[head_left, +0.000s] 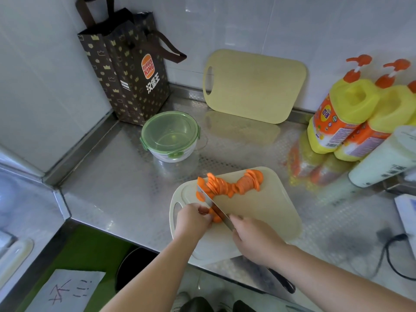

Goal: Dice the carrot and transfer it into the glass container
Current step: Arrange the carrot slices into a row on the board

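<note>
Carrot: thin orange carrot slices [229,185] lie fanned along the far edge of the pale cream plastic cutting board [265,212]; a short uncut carrot stub [215,216] sits near the board's handle hole.
Left hand [192,219]: fingers curled down, pinching the stub against the board.
Right hand [254,237]: wrapped round the handle of the steel kitchen knife [213,207], blade against the stub.
Container: round glass container with green clip lid [170,136] stands closed on the steel counter [117,188], apart from the board.
</note>
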`<control>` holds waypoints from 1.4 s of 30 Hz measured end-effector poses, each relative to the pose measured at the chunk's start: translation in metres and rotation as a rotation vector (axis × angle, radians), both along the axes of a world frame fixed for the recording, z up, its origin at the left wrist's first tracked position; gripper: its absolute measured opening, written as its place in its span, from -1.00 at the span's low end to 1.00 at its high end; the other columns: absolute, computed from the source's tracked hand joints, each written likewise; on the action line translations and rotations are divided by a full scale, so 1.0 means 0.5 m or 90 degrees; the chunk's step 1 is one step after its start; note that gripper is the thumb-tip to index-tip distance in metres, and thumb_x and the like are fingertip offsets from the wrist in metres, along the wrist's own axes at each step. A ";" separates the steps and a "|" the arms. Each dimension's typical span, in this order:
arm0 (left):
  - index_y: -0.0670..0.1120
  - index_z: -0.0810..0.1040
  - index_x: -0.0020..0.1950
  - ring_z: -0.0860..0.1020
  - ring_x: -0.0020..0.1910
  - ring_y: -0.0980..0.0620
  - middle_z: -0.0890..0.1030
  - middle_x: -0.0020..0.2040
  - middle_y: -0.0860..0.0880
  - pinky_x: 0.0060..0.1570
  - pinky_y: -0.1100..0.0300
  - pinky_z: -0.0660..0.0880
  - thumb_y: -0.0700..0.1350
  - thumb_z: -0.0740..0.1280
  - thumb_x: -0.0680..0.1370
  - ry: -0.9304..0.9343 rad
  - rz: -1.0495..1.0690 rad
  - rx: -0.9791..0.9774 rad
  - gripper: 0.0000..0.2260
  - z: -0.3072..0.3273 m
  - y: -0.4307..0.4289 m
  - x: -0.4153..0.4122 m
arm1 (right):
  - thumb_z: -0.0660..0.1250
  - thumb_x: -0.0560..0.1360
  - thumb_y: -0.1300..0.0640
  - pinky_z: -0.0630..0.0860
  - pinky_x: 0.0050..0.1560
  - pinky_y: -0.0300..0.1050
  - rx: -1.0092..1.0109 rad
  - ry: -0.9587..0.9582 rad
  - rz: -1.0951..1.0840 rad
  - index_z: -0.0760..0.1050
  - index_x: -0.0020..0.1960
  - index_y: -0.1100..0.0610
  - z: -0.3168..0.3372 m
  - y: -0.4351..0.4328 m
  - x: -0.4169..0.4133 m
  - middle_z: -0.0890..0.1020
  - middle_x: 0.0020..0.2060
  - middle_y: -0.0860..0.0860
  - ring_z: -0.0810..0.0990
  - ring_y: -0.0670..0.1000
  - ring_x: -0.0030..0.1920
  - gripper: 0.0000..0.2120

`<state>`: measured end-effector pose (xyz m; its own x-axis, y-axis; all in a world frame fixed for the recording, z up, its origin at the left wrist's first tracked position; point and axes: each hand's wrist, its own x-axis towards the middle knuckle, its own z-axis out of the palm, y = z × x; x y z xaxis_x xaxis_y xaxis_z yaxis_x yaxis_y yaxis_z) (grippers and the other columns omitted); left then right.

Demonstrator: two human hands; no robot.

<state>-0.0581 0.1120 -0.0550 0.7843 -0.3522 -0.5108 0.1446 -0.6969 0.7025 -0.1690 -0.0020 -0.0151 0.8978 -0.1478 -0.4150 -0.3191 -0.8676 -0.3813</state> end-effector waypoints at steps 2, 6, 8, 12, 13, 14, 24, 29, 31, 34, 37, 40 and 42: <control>0.04 0.57 -0.24 0.61 -0.14 -0.06 0.66 -0.22 -0.06 -0.12 0.16 0.53 -0.11 0.42 0.43 0.008 0.006 -0.002 -0.91 -0.001 0.002 0.002 | 0.08 0.58 0.17 0.39 -0.21 -0.04 -0.008 0.002 -0.004 0.27 -0.05 0.06 0.003 -0.009 0.002 0.52 -0.13 0.07 0.51 0.13 -0.13 -0.95; -0.02 0.58 -0.22 0.62 -0.13 -0.07 0.67 -0.22 -0.08 -0.09 0.11 0.56 -0.12 0.45 0.41 0.011 0.007 -0.005 -0.94 -0.001 0.002 0.005 | 0.05 0.60 0.13 0.43 -0.19 -0.03 -0.041 -0.035 -0.032 0.20 -0.06 -0.02 0.015 -0.022 0.002 0.43 -0.24 -0.01 0.46 0.09 -0.23 -0.92; -0.03 0.58 -0.23 0.62 -0.13 -0.06 0.67 -0.23 -0.07 -0.08 0.11 0.57 -0.12 0.44 0.41 0.012 0.001 -0.008 -0.94 0.002 0.002 0.006 | 0.04 0.61 0.12 0.39 -0.22 -0.05 -0.049 -0.048 -0.034 0.20 -0.05 -0.03 0.021 -0.020 -0.002 0.42 -0.25 -0.03 0.43 0.07 -0.24 -0.91; 0.00 0.55 -0.26 0.62 -0.14 -0.05 0.66 -0.25 -0.06 -0.13 0.16 0.54 -0.11 0.43 0.44 0.012 -0.008 -0.001 -0.90 0.002 0.002 0.007 | 0.06 0.60 0.14 0.39 -0.24 -0.07 -0.065 -0.036 -0.022 0.29 -0.01 0.01 0.016 -0.010 -0.016 0.45 -0.23 -0.02 0.46 0.08 -0.24 -0.93; 0.01 0.54 -0.27 0.62 -0.14 -0.06 0.66 -0.25 -0.06 -0.12 0.16 0.53 -0.11 0.43 0.44 0.013 -0.006 0.001 -0.88 0.002 0.002 0.006 | 0.06 0.60 0.15 0.42 -0.22 -0.07 -0.069 -0.034 -0.022 0.30 0.01 0.03 0.013 -0.008 -0.021 0.48 -0.21 0.00 0.48 0.08 -0.23 -0.93; 0.02 0.54 -0.28 0.62 -0.14 -0.06 0.66 -0.25 -0.06 -0.11 0.15 0.53 -0.11 0.42 0.44 0.012 -0.008 0.003 -0.88 0.002 0.002 0.006 | 0.06 0.60 0.15 0.44 -0.20 -0.06 -0.070 -0.031 -0.023 0.33 0.05 0.04 0.011 -0.007 -0.026 0.52 -0.17 0.01 0.50 0.08 -0.21 -0.90; 0.04 0.53 -0.34 0.50 -0.29 0.04 0.55 -0.37 0.05 -0.33 0.28 0.41 -0.15 0.41 0.46 0.010 -0.067 0.024 -0.81 0.007 -0.007 -0.004 | 0.07 0.61 0.14 0.46 -0.20 -0.11 -0.010 -0.036 -0.049 0.39 0.12 0.05 0.001 -0.012 -0.061 0.56 -0.12 -0.01 0.55 0.02 -0.16 -0.84; -0.02 0.56 -0.32 0.48 -0.30 0.02 0.54 -0.36 0.01 -0.27 0.23 0.44 -0.17 0.42 0.45 0.017 -0.097 0.024 -0.85 0.007 -0.014 -0.005 | 0.08 0.61 0.13 0.54 -0.14 -0.06 -0.001 -0.034 -0.057 0.38 0.18 0.04 -0.004 -0.016 -0.072 0.59 -0.09 -0.01 0.59 0.00 -0.21 -0.81; -0.01 0.58 -0.34 0.50 -0.30 0.01 0.58 -0.34 -0.02 -0.18 0.15 0.50 -0.17 0.43 0.43 0.017 -0.106 0.021 -0.84 0.005 -0.014 -0.002 | 0.08 0.62 0.09 0.53 -0.14 -0.10 -0.015 -0.045 -0.050 0.38 0.22 0.02 -0.006 -0.015 -0.074 0.59 -0.06 -0.02 0.59 -0.01 -0.17 -0.79; -0.01 0.60 -0.36 0.52 -0.30 0.01 0.60 -0.34 -0.02 -0.10 0.12 0.53 -0.17 0.44 0.43 0.014 -0.107 0.020 -0.83 0.001 -0.013 0.001 | 0.06 0.63 0.08 0.45 -0.23 -0.18 -0.032 -0.059 -0.039 0.37 0.23 0.01 -0.007 -0.016 -0.072 0.59 -0.08 -0.03 0.53 -0.05 -0.25 -0.78; -0.03 0.60 -0.36 0.50 -0.35 0.04 0.59 -0.39 0.00 -0.16 0.18 0.52 -0.18 0.43 0.44 0.015 -0.112 0.019 -0.83 -0.001 -0.014 0.005 | 0.06 0.64 0.08 0.41 -0.26 -0.20 -0.043 -0.062 -0.030 0.36 0.23 0.01 -0.005 -0.017 -0.072 0.58 -0.10 -0.04 0.50 -0.07 -0.30 -0.79; -0.03 0.56 -0.42 0.47 -0.41 0.08 0.56 -0.44 0.03 -0.33 0.31 0.42 -0.20 0.42 0.45 0.015 -0.123 0.022 -0.76 0.002 -0.017 0.011 | 0.05 0.63 0.07 0.52 -0.17 -0.13 -0.044 -0.054 -0.035 0.36 0.23 0.01 -0.006 -0.016 -0.076 0.59 -0.08 -0.03 0.57 -0.03 -0.21 -0.79; -0.08 0.58 -0.36 0.48 -0.43 0.10 0.58 -0.42 0.02 -0.41 0.37 0.39 -0.19 0.42 0.45 0.022 -0.138 0.036 -0.82 0.004 -0.021 0.017 | 0.04 0.64 0.07 0.54 -0.10 -0.11 -0.052 -0.053 -0.035 0.35 0.24 0.02 -0.007 -0.013 -0.078 0.59 -0.06 -0.02 0.59 -0.02 -0.14 -0.77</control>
<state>-0.0496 0.1017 -0.0529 0.6747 -0.4809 -0.5599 0.0103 -0.7524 0.6586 -0.2078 -0.0085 -0.0188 0.9178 -0.2286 -0.3245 -0.3380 -0.8789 -0.3367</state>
